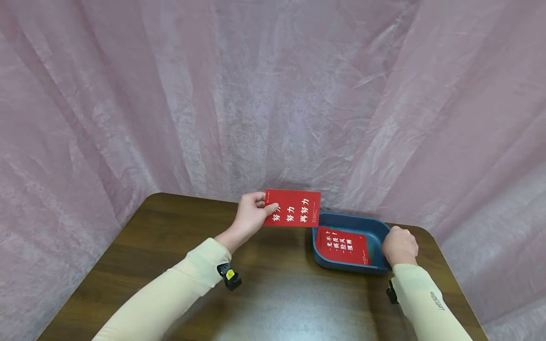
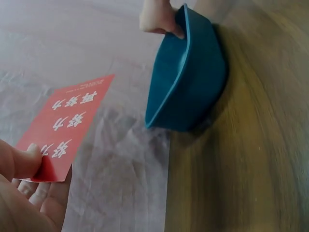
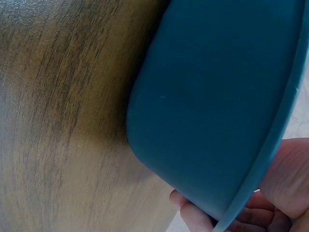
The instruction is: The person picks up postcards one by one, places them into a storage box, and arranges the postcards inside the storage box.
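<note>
My left hand [image 1: 250,215] pinches a red card [image 1: 294,219] with white characters between thumb and fingers, raised over the table near the back edge. The card's right end overlaps the corner of a blue plastic basin [image 1: 350,271] in the head view. More red card [image 1: 345,247] with white characters lies inside that basin. At the basin's right end my right hand [image 1: 400,245] grips the rim. In the right wrist view its fingers [image 3: 195,216] curl under the outer wall, with the palm on the inner side. The left wrist view shows the held card [image 2: 67,118] under the thumb.
A brown wood-grain table [image 1: 273,293] lies under both arms. Pink velvety curtain [image 1: 273,94] hangs right behind its back edge and around the sides. Each wrist wears a small black camera [image 1: 230,277] on a strap.
</note>
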Demonstrator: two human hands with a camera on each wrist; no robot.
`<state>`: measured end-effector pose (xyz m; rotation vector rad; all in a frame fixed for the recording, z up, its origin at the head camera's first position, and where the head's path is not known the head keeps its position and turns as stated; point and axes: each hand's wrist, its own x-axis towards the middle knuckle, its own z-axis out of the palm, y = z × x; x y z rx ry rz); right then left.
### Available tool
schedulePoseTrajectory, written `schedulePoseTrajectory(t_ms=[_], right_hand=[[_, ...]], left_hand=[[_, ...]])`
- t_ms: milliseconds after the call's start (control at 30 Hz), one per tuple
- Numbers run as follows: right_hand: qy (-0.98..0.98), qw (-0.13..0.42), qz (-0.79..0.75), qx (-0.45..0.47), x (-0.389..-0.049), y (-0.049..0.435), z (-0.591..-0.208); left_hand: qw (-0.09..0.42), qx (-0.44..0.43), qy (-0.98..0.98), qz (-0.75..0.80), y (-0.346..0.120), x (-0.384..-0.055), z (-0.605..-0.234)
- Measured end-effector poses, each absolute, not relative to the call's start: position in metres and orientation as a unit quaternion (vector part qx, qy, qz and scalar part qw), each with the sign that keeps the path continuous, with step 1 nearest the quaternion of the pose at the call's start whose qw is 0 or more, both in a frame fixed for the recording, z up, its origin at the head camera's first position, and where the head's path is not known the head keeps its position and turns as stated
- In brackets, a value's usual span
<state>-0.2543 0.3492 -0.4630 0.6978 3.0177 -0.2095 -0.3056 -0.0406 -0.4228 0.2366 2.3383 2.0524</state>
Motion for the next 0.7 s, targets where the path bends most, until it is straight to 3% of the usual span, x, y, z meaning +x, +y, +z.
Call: schedulePoseTrajectory(t_ms=[700], right_hand=[[0.973, 0.015, -0.069, 0.219, -0.258, 0.334, -0.464]], left_hand=[[0.037, 0.115, 0.713, 0.691, 0.026, -0.306, -0.437]])
